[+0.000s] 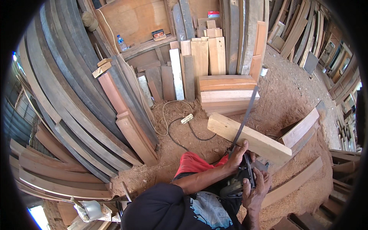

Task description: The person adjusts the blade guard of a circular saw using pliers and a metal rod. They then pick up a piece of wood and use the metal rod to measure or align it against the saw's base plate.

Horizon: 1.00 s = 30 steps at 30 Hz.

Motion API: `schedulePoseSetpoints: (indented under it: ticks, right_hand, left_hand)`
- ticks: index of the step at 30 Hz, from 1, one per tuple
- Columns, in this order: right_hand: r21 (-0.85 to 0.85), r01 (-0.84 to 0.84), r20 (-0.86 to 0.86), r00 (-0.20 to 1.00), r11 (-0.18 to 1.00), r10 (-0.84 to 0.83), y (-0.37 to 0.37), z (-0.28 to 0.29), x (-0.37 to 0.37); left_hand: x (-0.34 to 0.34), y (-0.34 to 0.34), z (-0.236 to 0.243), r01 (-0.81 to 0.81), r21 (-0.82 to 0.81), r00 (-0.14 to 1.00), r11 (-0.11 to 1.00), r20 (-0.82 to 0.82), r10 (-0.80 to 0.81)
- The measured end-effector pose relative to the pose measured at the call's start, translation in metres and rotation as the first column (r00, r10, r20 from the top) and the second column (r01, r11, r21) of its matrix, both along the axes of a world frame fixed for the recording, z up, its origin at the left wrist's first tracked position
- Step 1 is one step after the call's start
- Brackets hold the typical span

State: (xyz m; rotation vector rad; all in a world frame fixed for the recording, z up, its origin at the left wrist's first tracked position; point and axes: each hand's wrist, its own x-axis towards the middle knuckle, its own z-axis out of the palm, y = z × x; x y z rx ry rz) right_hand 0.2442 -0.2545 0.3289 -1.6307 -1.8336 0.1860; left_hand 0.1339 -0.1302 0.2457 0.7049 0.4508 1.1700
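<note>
A black power tool (pixel 248 173) with a flat plate, possibly an electric planer, rests at my lap between both hands. My left hand (pixel 237 158) is closed around its far end, thumb up. At the near right side, my right hand (pixel 256 188) grips the tool with bent fingers. A long, thin dark strip (pixel 246 111) slants up and away from beside my left hand; whether I hold it is unclear. Just beyond my hands, a thick pale wooden beam (pixel 266 144) lies at a slant, partly covered by the strip.
A white socket strip (pixel 187 119) with cords lies on the sawdust floor (pixel 168 147). Stacked planks (pixel 229 96) stand ahead, and long dark boards (pixel 76 88) lean at left. Another board (pixel 293 182) lies at right. A water bottle (pixel 121 43) sits on a ledge.
</note>
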Motion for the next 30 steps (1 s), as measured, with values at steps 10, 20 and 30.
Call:
schedulePoseSetpoints:
  ticks: [10, 20, 30]
  right_hand:
    - [0.083, 0.007, -0.086, 0.996, 0.997, 0.000, 0.007, -0.017, 0.000]
    - [0.134, -0.038, -0.307, 0.949, 0.990, 0.078, 0.037, -0.017, 0.036]
    - [0.042, -0.100, -0.224, 0.969, 0.994, 0.107, 0.043, -0.016, 0.053]
  left_hand:
    - [0.002, 0.003, 0.001, -0.106, -0.108, 0.993, 0.988, 0.035, 0.111]
    - [0.004, 0.020, 0.033, -0.135, -0.128, 0.991, 0.983, -0.005, 0.135]
    - [0.019, 0.025, 0.014, -0.239, -0.057, 0.971, 0.969, -0.006, 0.240]
